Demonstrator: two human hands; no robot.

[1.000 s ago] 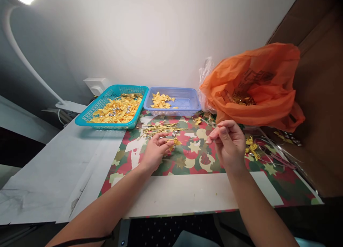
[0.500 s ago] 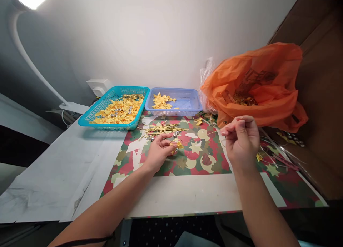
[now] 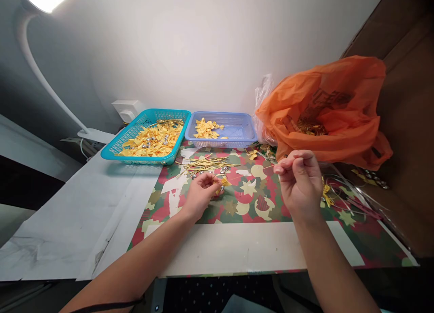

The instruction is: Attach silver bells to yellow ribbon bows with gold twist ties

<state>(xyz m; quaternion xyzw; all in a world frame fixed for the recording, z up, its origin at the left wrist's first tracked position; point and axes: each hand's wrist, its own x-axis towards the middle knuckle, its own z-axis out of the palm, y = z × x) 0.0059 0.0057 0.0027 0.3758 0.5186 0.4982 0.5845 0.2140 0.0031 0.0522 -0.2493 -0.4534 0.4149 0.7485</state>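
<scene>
My left hand (image 3: 204, 193) is closed at the middle of the patterned paper, pinching a small yellow ribbon bow (image 3: 225, 182) with a silver bell against it. From the bow a thin gold strand (image 3: 251, 173) runs up to the right. My right hand (image 3: 301, 184) is raised in front of the orange bag, thumb and fingers pinched on the strand's far end. Just beyond my left hand lie a bundle of gold twist ties (image 3: 206, 163) and a few silver bells (image 3: 224, 169).
A teal basket (image 3: 142, 159) holds many yellow bows, bells and gold ties. Beside it a blue basket (image 3: 237, 143) contains several bows. At the right stands an orange plastic bag (image 3: 359, 123); loose cords (image 3: 352, 202) lie below it. A white lamp (image 3: 50, 78) leans in from the left.
My right hand has shifted slightly left and down, still pinching the strand. My left hand stays almost in place with the bow.
</scene>
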